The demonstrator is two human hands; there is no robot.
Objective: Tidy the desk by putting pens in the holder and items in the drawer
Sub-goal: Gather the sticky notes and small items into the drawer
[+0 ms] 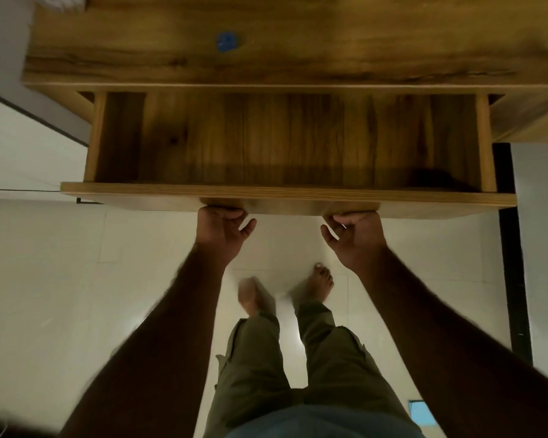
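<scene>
I see the drawer (285, 192) standing open just under the surface (298, 52). My left hand (222, 227) and right hand (356, 230) each have a curled grip under its front board. It looks stiff and heavy, so holding both sides should slide it straight.

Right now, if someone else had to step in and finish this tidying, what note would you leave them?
Hands: left hand and right hand both grip the lower edge of the drawer front, fingers curled under it.
The drawer stands pulled out from under the desk top; only its bare wooden floor shows.
A small blue thing lies on the desk top, too blurred to identify. No pens or holder are in view.
Done: drawer open.
Left: it seems everything else, pens into the holder and items into the drawer.
</scene>
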